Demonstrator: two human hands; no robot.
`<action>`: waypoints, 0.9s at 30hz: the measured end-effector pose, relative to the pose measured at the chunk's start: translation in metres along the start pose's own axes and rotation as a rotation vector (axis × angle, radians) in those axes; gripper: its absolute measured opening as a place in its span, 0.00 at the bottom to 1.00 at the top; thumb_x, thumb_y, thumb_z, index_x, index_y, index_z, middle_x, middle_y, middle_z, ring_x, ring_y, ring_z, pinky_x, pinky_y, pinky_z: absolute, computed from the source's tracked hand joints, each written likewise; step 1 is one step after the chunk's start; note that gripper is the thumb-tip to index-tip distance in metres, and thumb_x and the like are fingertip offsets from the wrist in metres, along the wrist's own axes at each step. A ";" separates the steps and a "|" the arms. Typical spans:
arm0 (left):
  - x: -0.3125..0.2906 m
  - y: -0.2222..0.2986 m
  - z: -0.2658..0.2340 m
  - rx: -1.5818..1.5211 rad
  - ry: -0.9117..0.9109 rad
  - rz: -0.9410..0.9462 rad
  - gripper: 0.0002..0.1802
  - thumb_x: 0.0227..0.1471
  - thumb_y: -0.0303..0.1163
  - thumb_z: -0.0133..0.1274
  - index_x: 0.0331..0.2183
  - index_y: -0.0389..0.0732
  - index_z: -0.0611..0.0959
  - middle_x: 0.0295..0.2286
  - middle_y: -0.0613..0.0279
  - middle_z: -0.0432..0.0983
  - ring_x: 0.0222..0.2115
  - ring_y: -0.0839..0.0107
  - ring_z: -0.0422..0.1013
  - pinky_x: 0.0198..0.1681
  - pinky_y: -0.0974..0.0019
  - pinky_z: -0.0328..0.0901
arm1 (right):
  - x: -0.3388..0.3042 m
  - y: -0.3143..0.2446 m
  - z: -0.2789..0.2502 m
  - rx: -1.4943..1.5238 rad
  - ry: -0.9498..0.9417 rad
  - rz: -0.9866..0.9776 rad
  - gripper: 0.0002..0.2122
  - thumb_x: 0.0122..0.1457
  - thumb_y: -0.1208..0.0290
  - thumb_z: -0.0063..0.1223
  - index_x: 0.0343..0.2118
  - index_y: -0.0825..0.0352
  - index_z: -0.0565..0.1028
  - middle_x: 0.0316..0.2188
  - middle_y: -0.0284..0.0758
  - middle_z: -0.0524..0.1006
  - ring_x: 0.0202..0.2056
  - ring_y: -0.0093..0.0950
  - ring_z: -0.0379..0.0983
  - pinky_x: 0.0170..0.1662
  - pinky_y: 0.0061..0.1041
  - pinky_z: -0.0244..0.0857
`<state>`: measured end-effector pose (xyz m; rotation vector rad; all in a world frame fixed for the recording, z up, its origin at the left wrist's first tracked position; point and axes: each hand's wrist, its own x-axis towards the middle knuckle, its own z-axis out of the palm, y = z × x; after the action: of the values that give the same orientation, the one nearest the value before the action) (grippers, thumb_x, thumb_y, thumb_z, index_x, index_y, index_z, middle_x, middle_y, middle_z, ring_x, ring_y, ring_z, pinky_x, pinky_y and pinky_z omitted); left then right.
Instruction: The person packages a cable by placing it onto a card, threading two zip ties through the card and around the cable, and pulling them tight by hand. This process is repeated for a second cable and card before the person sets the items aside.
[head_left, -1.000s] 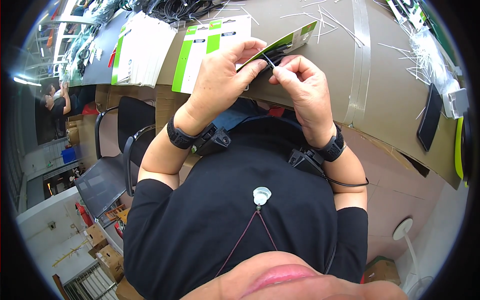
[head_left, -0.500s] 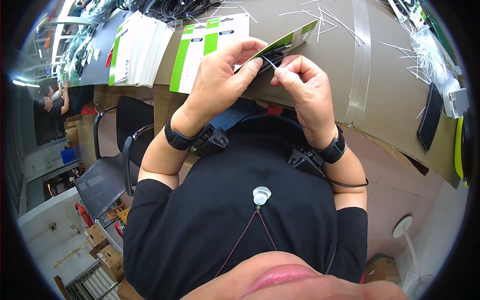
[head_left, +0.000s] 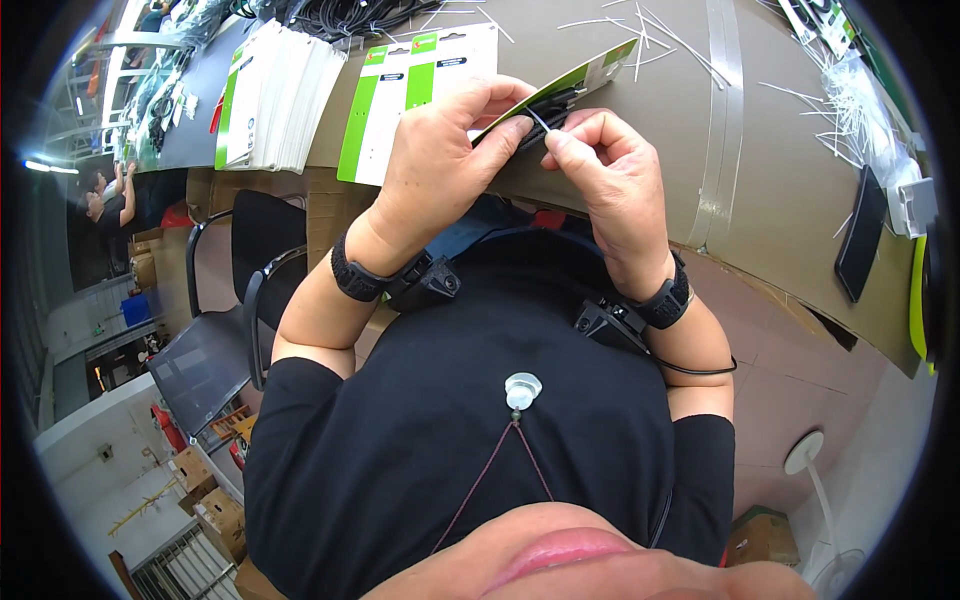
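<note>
Tying looks like the step: right hand (head_left: 612, 172) grip pinches a white tie (head_left: 540, 121); left hand (head_left: 438, 152) grip holds the card (head_left: 602, 67) and black cable (head_left: 553, 104) over the table (head_left: 675, 150). Next likely calls for steady card, snug tie.

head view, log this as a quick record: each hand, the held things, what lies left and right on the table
Left hand: holding a tilted green-and-white card
Right hand: pinching a thin pale tie
Black cable: bunched against the card, between the hands
Table, left: a stack of cards
Table, right: a black phone, a clear bag
</note>
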<state>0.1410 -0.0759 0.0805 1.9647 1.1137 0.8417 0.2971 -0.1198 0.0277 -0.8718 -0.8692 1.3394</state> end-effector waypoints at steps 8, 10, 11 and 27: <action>-0.006 0.002 0.002 0.057 -0.006 0.042 0.12 0.49 0.24 0.55 0.39 0.36 0.79 0.31 0.54 0.79 0.35 0.68 0.77 0.38 0.70 0.70 | -0.001 0.001 0.002 -0.158 0.040 -0.032 0.05 0.56 0.75 0.56 0.26 0.69 0.73 0.27 0.29 0.72 0.28 0.15 0.67 0.35 0.14 0.62; -0.008 -0.001 0.003 0.079 -0.010 0.087 0.13 0.49 0.23 0.55 0.40 0.37 0.78 0.31 0.54 0.79 0.35 0.67 0.77 0.38 0.70 0.70 | -0.002 0.000 0.005 -0.216 0.058 -0.050 0.06 0.56 0.74 0.57 0.26 0.69 0.73 0.26 0.28 0.73 0.28 0.14 0.67 0.33 0.14 0.62; -0.009 -0.001 0.004 0.079 -0.010 0.088 0.13 0.49 0.23 0.55 0.40 0.37 0.78 0.31 0.54 0.79 0.35 0.67 0.77 0.38 0.70 0.70 | -0.002 0.000 0.006 -0.217 0.058 -0.050 0.06 0.56 0.74 0.57 0.26 0.69 0.73 0.26 0.28 0.73 0.28 0.14 0.67 0.33 0.14 0.62; -0.025 0.017 -0.029 0.701 0.017 0.656 0.15 0.44 0.26 0.52 0.38 0.41 0.78 0.33 0.60 0.79 0.34 0.65 0.76 0.33 0.66 0.66 | 0.010 -0.074 0.016 -0.956 0.060 -0.872 0.04 0.52 0.74 0.59 0.25 0.69 0.77 0.25 0.34 0.74 0.23 0.24 0.70 0.27 0.21 0.64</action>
<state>0.1150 -0.0967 0.1052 3.0077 0.8269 0.8513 0.3145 -0.1122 0.1022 -1.0293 -1.6350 0.0837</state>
